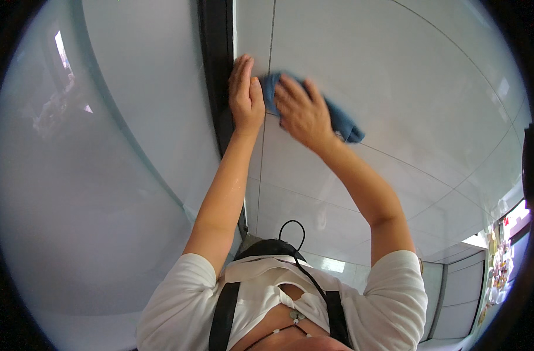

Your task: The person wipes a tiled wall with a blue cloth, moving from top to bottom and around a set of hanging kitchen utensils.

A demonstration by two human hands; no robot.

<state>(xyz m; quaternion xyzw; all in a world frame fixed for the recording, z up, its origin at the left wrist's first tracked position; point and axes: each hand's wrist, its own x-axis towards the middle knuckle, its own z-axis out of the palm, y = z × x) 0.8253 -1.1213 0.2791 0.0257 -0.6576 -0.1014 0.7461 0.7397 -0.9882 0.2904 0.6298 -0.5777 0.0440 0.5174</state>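
Observation:
My right hand (302,111) presses a blue cloth (352,130) against the white tiled wall (395,70). Its fingers are slightly blurred and lie over the cloth, whose loose end hangs out to the right of the wrist. Just to the left, my left hand (246,96) rests with stretched fingers along the dark frame (216,64) where it meets the tiles. Nothing shows in that hand. The cloth's left edge comes close to the left thumb; whether they touch I cannot tell.
A smooth pale glossy panel (132,146) fills the left side, beyond the dark frame. Thin dark joints cross the tiles. At the lower right are a grey panelled door or cabinet (460,292) and several small colourful items (499,263). A thin black cable (302,228) loops near my body.

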